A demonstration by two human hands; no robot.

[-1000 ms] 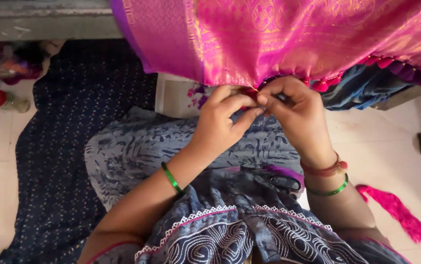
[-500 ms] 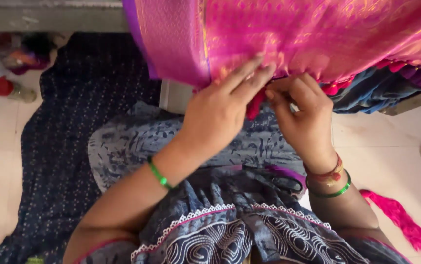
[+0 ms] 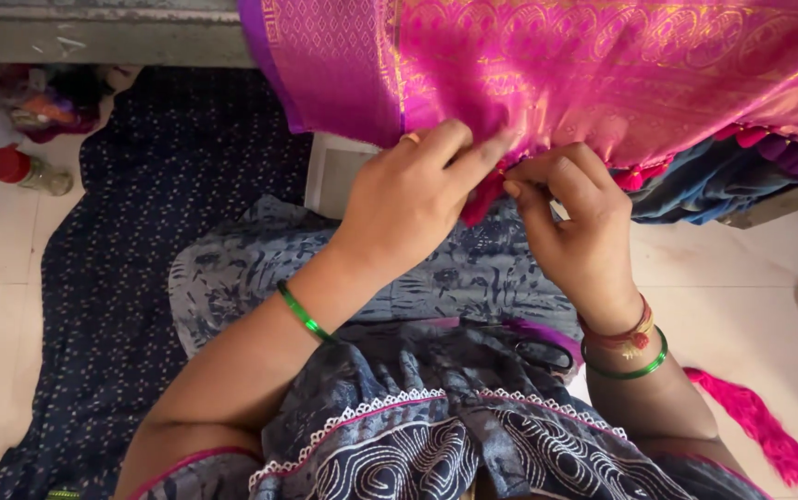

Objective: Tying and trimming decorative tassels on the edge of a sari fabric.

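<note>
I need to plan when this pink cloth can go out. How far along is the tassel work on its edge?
Done: small tassels already hang along the pink cloth edge to the right of the hands. In hand: the left hand and right hand pinch a pink-red tassel at the hem. Left: the edge left of the hands shows no tassels; a loose pink thread bundle lies on the floor.

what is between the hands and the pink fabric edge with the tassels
Nothing visible: the left hand and right hand both pinch a red tassel at the hem of the pink gold-patterned woven fabric.
</note>
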